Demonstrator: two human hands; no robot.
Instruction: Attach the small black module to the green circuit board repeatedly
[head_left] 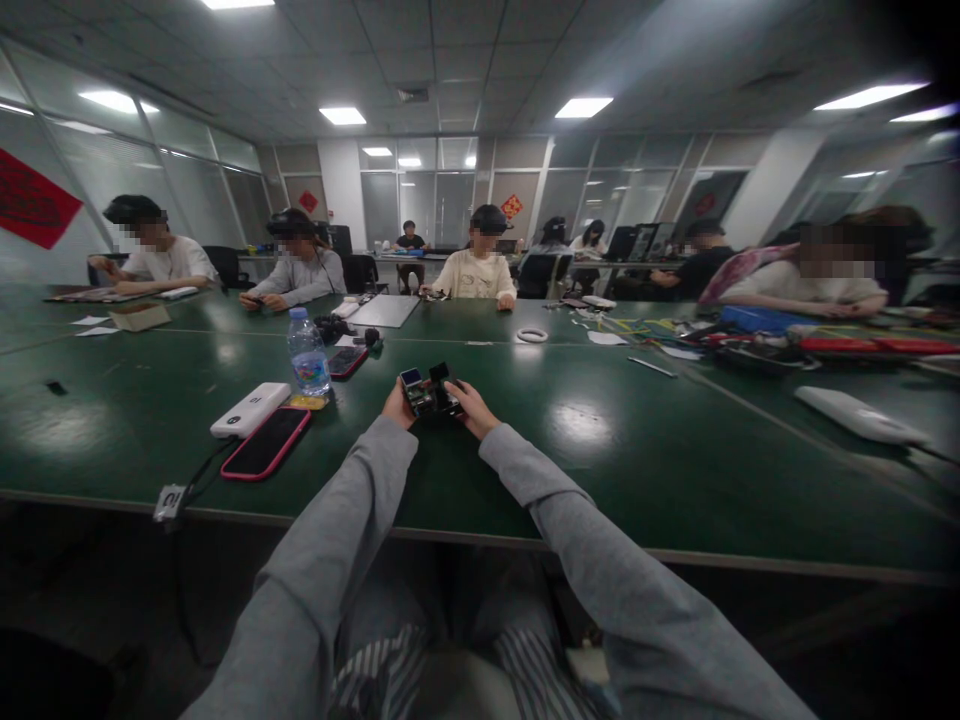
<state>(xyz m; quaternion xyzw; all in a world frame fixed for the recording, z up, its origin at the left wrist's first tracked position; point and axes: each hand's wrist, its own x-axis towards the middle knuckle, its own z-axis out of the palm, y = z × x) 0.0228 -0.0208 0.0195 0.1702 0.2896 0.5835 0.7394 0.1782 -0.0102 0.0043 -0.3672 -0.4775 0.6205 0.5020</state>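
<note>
Just above the green table, my two hands hold a small opened electronic device (421, 398) with a bare circuit board and a little bluish screen on its left part. A dark flap stands up at its right part. My left hand (398, 405) is closed around the left side. My right hand (474, 407) grips the black right side, with the thumb on top. Whether the two parts are joined cannot be made out. Nearest on the left are a water bottle (307, 355), a pink-cased phone (267, 443) and a white power bank (251, 409).
The green table (660, 480) has its front edge close to my body. Another phone (348, 361) lies behind the bottle. Farther off are a white ring (532, 336), a pen (652, 367) and a white device (861, 415) with a cable. Several people sit across the table.
</note>
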